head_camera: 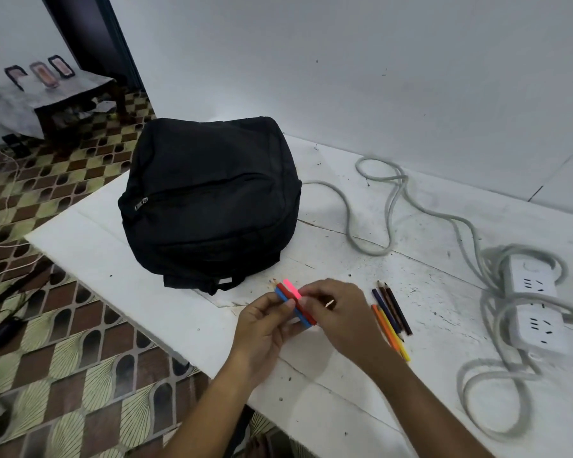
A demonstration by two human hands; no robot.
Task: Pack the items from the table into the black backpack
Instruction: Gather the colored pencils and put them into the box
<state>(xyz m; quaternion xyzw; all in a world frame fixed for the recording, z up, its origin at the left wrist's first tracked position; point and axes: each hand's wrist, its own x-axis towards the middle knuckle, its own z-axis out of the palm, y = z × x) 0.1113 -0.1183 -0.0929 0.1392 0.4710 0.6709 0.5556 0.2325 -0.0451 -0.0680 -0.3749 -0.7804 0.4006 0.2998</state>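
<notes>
The black backpack (209,200) lies zipped on the white table (344,391), at its far left. Just in front of it, my left hand (262,328) and my right hand (341,312) together hold a small bunch of coloured pencils (293,300): blue, red and pink ones, tips pointing up-left. Fingers of both hands wrap the bunch, hiding its lower end. To the right of my right hand, several more coloured pencils (391,315) lie loose on the table, dark, orange and yellow ones side by side.
Two white power strips (533,302) with thick grey cables (387,206) coil over the table's right side. A white wall stands behind. A patterned floor lies at the left, with a small dark table (63,94) farther back.
</notes>
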